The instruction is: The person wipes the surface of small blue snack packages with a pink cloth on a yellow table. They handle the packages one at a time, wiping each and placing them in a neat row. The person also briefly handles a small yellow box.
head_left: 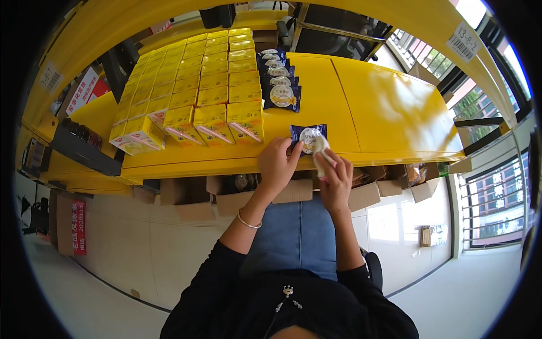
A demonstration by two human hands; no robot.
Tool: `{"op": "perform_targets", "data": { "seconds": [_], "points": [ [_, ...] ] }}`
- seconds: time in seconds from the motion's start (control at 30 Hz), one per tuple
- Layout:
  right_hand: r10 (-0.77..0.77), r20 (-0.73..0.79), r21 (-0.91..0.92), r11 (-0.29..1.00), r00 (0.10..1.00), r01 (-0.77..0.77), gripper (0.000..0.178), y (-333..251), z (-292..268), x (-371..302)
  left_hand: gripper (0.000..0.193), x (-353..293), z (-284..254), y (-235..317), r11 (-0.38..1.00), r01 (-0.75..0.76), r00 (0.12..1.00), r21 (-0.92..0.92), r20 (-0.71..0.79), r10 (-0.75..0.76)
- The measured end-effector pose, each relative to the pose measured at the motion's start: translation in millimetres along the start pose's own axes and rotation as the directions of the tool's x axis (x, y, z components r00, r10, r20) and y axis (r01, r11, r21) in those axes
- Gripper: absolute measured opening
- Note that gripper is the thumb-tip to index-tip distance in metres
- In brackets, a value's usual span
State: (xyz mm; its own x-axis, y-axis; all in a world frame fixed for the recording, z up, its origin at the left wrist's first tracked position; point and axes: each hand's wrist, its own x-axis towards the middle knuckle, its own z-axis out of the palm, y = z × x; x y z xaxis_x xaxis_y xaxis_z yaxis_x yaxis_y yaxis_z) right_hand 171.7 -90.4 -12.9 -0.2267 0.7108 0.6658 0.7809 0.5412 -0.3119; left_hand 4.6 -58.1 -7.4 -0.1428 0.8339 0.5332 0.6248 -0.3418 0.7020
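A dark blue snack packet (308, 134) with a round pale label lies near the front edge of the yellow shelf (333, 101). My left hand (276, 163) grips the packet's left edge, its thumb on the front. In my right hand (337, 179) is a bunched white cloth (322, 157), pinched between the fingers and pressed against the packet's right part, which it partly hides. Farther back stands a row of similar blue packets (284, 96), one behind another. To their left are many yellow drink cartons (213, 118) in tight rows, some with straws on their sides.
Open cardboard boxes (186, 192) sit below the shelf's front edge, with packaged goods in some. A yellow frame beam (418, 22) arches overhead. Barred windows (491, 198) are on the right. A small brown box (425, 236) lies on the tiled floor.
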Motion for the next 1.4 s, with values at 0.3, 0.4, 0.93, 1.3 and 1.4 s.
{"op": "perform_targets", "data": {
  "seconds": [0.3, 0.4, 0.93, 1.3, 1.4],
  "points": [
    [0.224, -0.109, -0.273, 0.93, 0.969, -0.246, 0.047, 38, -23, 39, 0.037, 0, -7, -2, 0.999, -0.01, 1.0, -0.041, 0.007, 0.01],
    [0.092, -0.133, -0.212, 0.97, 0.987, -0.119, 0.044, 26, -22, 50, 0.036, 0, -7, -5, 0.997, 0.015, 1.0, -0.081, 0.016, -0.013],
    [0.337, 0.258, 0.696, 0.585, 0.905, -0.416, 0.01, 43, 24, 59, 0.016, -5, -8, -15, 0.903, 0.038, 0.991, -0.428, -0.098, -0.088],
    [0.257, 0.287, 0.841, 0.394, 0.923, -0.371, 0.013, 52, 26, 57, 0.008, -6, -11, -18, 0.868, 0.04, 0.992, -0.496, -0.087, -0.096],
    [0.353, 0.321, 0.808, 0.382, 0.879, -0.448, 0.014, 50, 23, 57, 0.011, -7, -14, -13, 0.882, 0.127, 0.986, -0.455, -0.038, -0.162]
  ]
}}
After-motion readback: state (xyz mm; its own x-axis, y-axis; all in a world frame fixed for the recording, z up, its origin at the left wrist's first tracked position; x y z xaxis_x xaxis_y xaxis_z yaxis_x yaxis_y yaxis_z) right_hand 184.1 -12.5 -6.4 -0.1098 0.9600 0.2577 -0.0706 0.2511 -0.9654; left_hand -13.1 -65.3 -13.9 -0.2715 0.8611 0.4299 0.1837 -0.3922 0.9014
